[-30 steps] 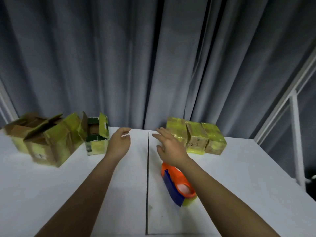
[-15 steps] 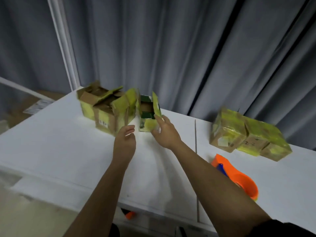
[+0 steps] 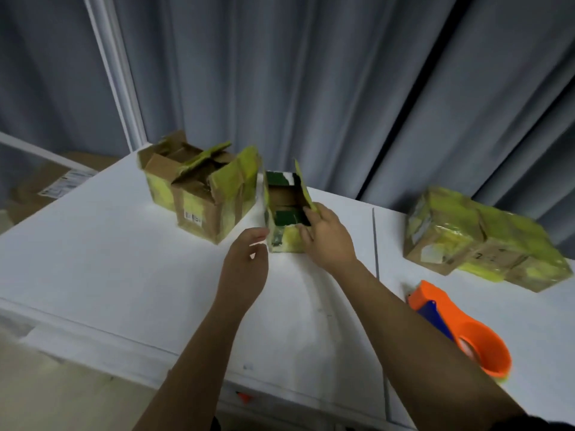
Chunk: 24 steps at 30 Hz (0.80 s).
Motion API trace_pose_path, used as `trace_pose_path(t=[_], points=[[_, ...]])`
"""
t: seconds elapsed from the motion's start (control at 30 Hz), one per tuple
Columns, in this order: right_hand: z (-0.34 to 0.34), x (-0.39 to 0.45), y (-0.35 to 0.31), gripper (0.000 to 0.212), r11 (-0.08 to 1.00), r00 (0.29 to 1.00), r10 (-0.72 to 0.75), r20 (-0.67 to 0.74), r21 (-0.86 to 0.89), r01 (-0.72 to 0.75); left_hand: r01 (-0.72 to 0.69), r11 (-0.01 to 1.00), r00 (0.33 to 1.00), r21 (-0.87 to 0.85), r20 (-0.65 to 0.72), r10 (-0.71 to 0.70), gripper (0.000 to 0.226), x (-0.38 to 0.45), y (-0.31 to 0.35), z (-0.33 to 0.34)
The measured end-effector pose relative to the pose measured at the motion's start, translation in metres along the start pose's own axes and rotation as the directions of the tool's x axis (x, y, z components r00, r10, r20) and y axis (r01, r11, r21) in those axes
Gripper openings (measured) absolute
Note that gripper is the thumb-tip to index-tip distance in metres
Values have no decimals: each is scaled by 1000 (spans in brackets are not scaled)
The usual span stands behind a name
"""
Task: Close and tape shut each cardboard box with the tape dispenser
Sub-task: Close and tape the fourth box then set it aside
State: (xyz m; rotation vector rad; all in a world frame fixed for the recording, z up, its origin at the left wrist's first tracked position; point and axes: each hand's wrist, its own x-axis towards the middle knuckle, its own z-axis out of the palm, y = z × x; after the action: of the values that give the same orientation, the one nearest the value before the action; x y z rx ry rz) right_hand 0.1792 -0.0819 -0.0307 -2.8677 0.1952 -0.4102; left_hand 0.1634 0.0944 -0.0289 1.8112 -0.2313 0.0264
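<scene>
Small open box sits mid-table near the back edge, flaps up, green and yellow tape patches on it, dark inside. My right hand is on its right side: fingers curled over the right flap and rim, thumb against the front face, so clamped on the box. My left hand is just beside the box's front-left corner, fingers loosely apart, thumb and forefinger nearly at the cardboard; can't tell if touching. Left of it, two bigger open boxes pressed together, flaps ragged and half up, yellow tape on them. Right side of the white table, three taped-shut boxes in a row, touching. Orange tape dispenser with blue part lies near the front right, just beside my right forearm, well apart from the open box. Grey curtain behind.
</scene>
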Motion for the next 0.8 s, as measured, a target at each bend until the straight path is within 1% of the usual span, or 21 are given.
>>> trace_pose_path(t=[0.1,0.2,0.27,0.37,0.43,0.47,0.5,0.53,0.6,0.63,0.7,0.73,0.8], points=[[-26,-49,12,43,997,999,-38,-29,67,40,-18,1000,1000,2,15,18,29,-10,11,7],[-47,-102,29,43,988,999,-32,-41,153,38,3,999,1000,-41,27,-1,31,-28,24,17],[-62,-133,41,42,974,998,-9,-60,225,23,8,999,998,-36,57,-6,32,-40,32,25],[-76,-171,53,36,909,996,46,-78,416,-9,12,1000,997,-23,78,-10,33,-54,37,35],[-74,-188,61,33,859,989,89,-118,512,-16,-3,1000,993,11,114,1,42,-59,38,39],[-71,-193,64,30,843,985,106,-134,538,-18,-34,998,990,51,141,26,48,-60,38,41],[-68,-196,65,28,833,982,123,-143,553,-24,-84,990,984,116,168,64,53,-61,37,42],[-66,-196,66,27,826,980,134,-146,563,-29,-146,970,976,195,188,109,52,-61,36,44],[-65,-195,63,31,824,977,146,-156,566,-32,-238,915,964,327,192,182,38,-60,31,47],[-67,-195,60,28,825,972,155,-179,564,-28,-248,898,964,364,182,192,31,-61,29,48],[-71,-197,54,21,844,953,157,-260,537,8,-259,886,964,385,162,211,23,-63,26,50],[-72,-200,52,27,857,946,147,-290,515,25,-276,880,960,386,161,231,21,-62,26,50],[-72,-202,47,40,881,952,150,-265,474,-7,-320,866,946,384,177,271,16,-60,27,51]])
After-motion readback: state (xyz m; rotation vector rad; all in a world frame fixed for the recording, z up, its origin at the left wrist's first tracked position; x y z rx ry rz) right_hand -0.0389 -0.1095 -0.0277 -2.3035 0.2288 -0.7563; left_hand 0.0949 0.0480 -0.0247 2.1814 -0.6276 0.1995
